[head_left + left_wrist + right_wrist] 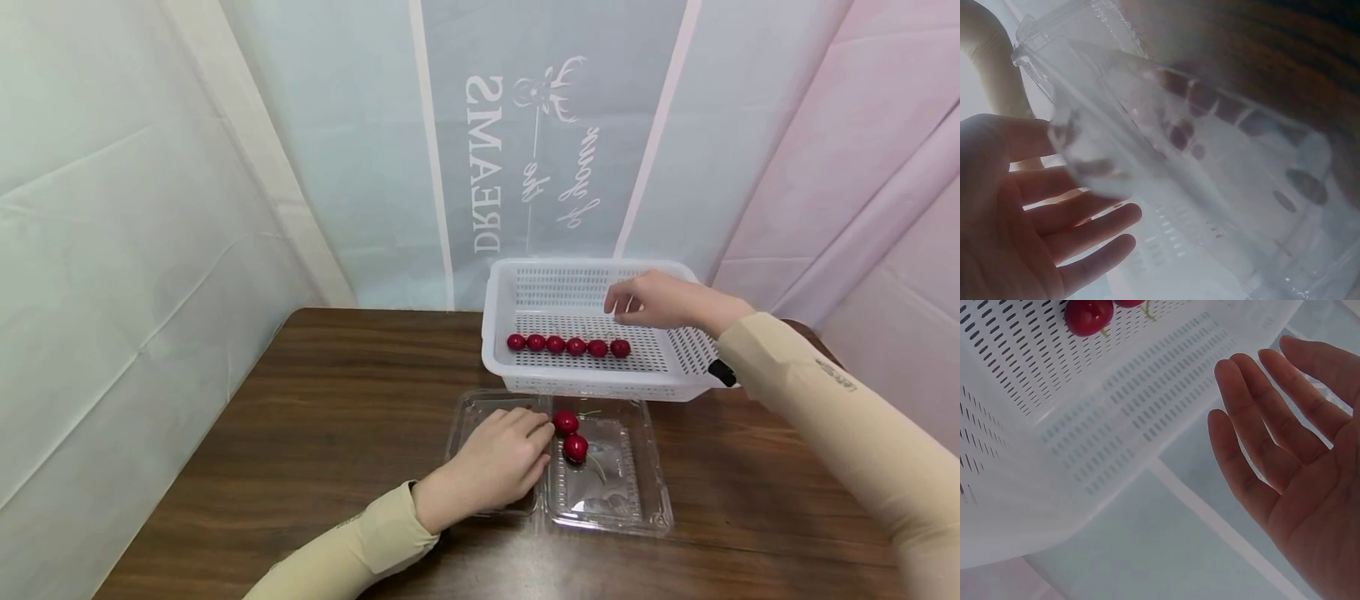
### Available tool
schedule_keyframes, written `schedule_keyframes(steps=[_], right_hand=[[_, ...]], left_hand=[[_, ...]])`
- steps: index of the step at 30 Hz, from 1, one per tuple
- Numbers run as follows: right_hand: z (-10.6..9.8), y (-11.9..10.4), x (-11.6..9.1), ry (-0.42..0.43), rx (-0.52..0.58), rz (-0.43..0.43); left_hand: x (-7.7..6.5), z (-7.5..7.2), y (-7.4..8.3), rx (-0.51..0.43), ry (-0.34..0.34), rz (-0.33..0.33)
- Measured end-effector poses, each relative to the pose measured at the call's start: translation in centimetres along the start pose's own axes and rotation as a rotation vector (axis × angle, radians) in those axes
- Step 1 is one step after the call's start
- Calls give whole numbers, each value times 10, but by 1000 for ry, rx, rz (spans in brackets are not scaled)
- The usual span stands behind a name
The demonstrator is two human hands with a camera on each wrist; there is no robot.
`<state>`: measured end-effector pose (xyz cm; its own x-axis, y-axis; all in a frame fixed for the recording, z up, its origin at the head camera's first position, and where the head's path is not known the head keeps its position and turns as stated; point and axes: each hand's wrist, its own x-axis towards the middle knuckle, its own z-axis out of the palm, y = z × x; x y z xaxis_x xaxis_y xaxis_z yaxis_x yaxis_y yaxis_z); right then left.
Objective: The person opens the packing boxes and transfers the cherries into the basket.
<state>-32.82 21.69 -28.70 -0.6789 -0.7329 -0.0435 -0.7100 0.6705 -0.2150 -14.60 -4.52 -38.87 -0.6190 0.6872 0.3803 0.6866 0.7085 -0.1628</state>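
Note:
My right hand (660,300) hovers over the right part of a white perforated plastic basket (592,380), its fingers loosely bent and holding nothing. Below it, several red cherries (576,346) lie in a row on the basket floor. In the right wrist view the fingers (1250,434) are spread apart. My left hand (487,462) lies over the left half of an unfolded clear plastic clamshell box (658,475), with its fingertips right beside a cherry (566,422). A second cherry (575,448) with a stem sits just in front. The left wrist view shows relaxed fingers (1085,240) against the clear plastic.
The basket stands at the back of a dark brown wooden table (315,417), directly behind the clamshell box. A grey printed curtain (375,167) hangs behind the table, with pale cloth (112,208) at the left side and more at the right.

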Motion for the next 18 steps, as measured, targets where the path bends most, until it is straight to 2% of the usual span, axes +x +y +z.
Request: schedule_keyframes(steps=[11,18], right_hand=[[2,-20,-17,80,-5,-101],[8,-25,-29,197,-3,-199]], left_hand=[[0,1,0,-1,-3,-4],[1,2,0,3,-10,-2]])
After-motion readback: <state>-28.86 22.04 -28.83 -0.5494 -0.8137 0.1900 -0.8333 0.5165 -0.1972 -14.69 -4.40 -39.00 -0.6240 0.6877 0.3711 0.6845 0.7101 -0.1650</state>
